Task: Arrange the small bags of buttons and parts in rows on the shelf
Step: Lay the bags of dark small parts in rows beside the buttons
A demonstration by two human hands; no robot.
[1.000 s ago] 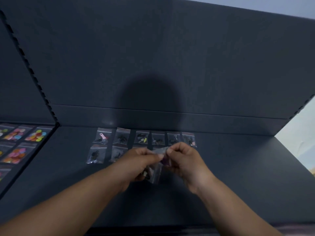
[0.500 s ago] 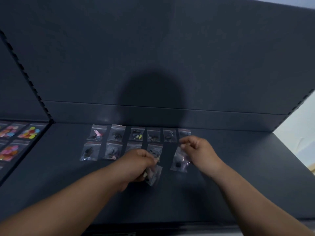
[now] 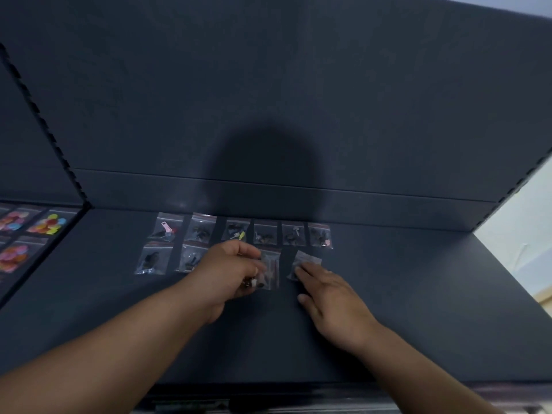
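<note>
1. Grey shelf [image 3: 418, 294] carries a back row of six clear bags [image 3: 264, 234], at 12 o'clock from both hands.
2. Left hand [image 3: 230, 270] curls its fingers around a small bag [image 3: 267, 282].
3. Right hand [image 3: 334, 297], fingers straight, presses a tilted bag [image 3: 307, 259] at its 11 o'clock.

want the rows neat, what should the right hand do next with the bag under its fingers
Probably twist the tilted bag straight with the right hand, whose flat fingers press it: it lies skewed below the straight back row. The left hand grips spare bags.
</note>
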